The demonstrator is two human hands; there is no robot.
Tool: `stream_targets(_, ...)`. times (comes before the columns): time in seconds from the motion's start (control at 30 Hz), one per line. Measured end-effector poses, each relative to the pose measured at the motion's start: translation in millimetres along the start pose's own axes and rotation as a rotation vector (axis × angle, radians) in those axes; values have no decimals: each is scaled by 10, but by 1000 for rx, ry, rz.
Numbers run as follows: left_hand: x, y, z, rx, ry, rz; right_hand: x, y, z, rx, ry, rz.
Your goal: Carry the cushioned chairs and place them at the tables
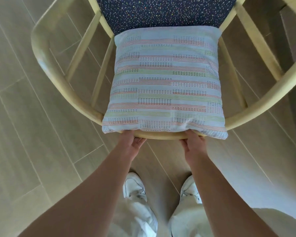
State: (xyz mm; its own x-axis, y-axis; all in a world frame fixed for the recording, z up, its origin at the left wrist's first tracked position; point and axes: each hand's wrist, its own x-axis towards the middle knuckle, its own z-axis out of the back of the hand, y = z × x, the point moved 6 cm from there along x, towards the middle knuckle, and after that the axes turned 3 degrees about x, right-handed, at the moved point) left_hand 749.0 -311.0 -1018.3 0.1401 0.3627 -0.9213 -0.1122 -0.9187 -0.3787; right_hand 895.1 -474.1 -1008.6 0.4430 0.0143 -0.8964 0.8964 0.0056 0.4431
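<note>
Below me — floor and feet.
I see grey wood-look floor planks (41, 103), two white sneakers (134, 186) — toes forward — and pale trousers (137, 218) above them.

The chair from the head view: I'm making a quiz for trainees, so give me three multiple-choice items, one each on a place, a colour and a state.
1. Where does the striped cushion lie?
A on the floor
B on the chair seat
C on a table

2. What colour are the shoes?
A white
B black
C red

3. What are the left hand and right hand doing?
A hanging free
B pressing the cushion
C gripping the backrest rail

Key: 1 B, it rests inside the frame; 2 A, both are white; 3 C, fingers curl around the rail.
</note>
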Motion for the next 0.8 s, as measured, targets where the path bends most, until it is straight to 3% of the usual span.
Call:
stream_targets(0.37, -1350, -275, 15, -9, -1, 58, -1183, 483, 240, -65, -62, 12)
stream_targets(0.8, -2283, -1159, -143, 62, -48, 5, -2113, 1115, -53, -59, 38, 64)
